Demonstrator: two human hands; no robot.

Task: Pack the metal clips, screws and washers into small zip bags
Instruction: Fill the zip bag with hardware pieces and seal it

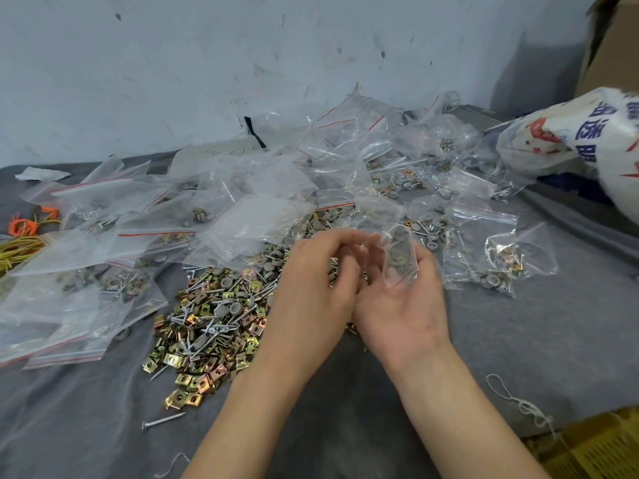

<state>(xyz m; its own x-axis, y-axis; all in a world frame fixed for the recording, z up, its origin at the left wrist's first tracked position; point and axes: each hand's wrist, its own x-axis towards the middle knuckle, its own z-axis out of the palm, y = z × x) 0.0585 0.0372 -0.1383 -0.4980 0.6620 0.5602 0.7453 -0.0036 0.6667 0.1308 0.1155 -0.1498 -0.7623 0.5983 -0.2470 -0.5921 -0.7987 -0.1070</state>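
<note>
While turned palm-up at mid-frame, cradles the small zip bag [397, 262] on half-curled fingers: right hand [408, 305]. Within the clear film, grey washers and something brass-toned, likely a clip; count unreadable. At 9 o'clock of the bag, close against its mouth, left hand [311, 281], back toward the camera, fingers curled inward. Cannot tell whether pinching a part, gripping the bag's lip, or holding nothing, with the fingertips hidden behind the knuckles.

At 8 to 9 o'clock of both hands, spread over the grey cloth [518, 340], loose pile [211, 323] of brass clips, screws and grey washers. At 7 o'clock of that pile, apart from it, a lone screw [162, 420]. At 3 o'clock of the right hand, filled bags [484, 261] with red zip lines, set aside. From 10 to 1 o'clock, a heap of bags [242, 209], some loaded, some seemingly bare. At 2 o'clock, far edge, printed sack [587, 143].

Judged as mid-fill of one bag: contents partly in, zip not yet pressed. Next move probably calls for holding the mouth wide, dropping in any missing piece from the pile without snagging a screw point on the film, then running thumb and finger along the zip and laying the bag with the finished ones at 3 o'clock.
</note>
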